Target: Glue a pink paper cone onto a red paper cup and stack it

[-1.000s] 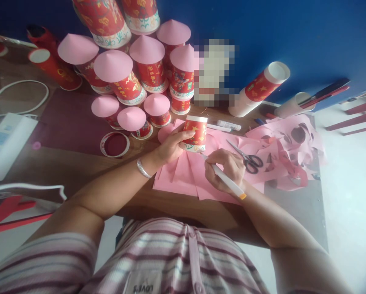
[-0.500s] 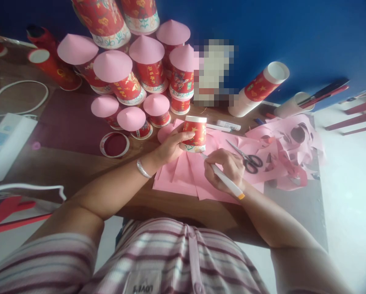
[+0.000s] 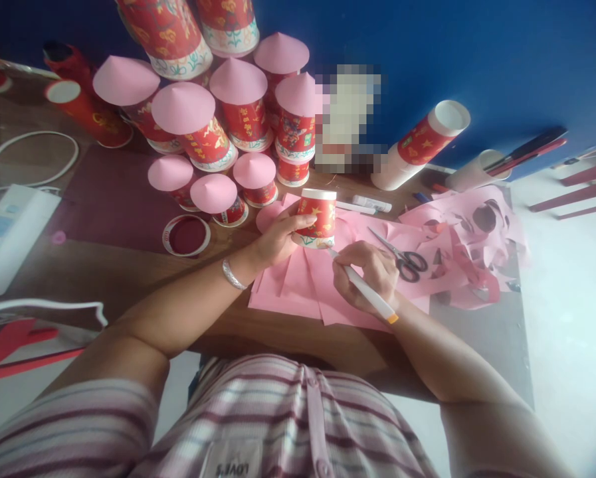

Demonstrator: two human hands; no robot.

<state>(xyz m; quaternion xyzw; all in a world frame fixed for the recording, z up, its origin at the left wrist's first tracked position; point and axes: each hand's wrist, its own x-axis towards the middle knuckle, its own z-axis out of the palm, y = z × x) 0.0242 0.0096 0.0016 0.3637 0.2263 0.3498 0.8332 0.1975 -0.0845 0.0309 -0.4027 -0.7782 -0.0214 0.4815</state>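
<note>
My left hand [image 3: 281, 238] is closed around a small red paper cup [image 3: 321, 216] with a gold star and a white band at its lower edge; the thumb lies across its front. In my right hand [image 3: 370, 273] is a white marker pen [image 3: 370, 293] with a yellow end, its tip close to the cup's decorated lower band. Whether the tip touches the band I cannot tell. Beneath both hands lie overlapping pink paper sheets [image 3: 298, 292]. Black-handled scissors [image 3: 410, 263] rest on the paper just right of my right hand.
Several red cups with pink cone tops [image 3: 184, 108] stand at the back left. Nearer is a round white-rimmed lid or dish [image 3: 187, 235]. A paper tube [image 3: 420, 146] leans at the back right, beside pink scraps [image 3: 482, 232]. A white power strip [image 3: 21, 232] lies far left.
Almost nothing differs. The right hand and marker have shifted very slightly beside the cup; the left hand keeps the same hold.
</note>
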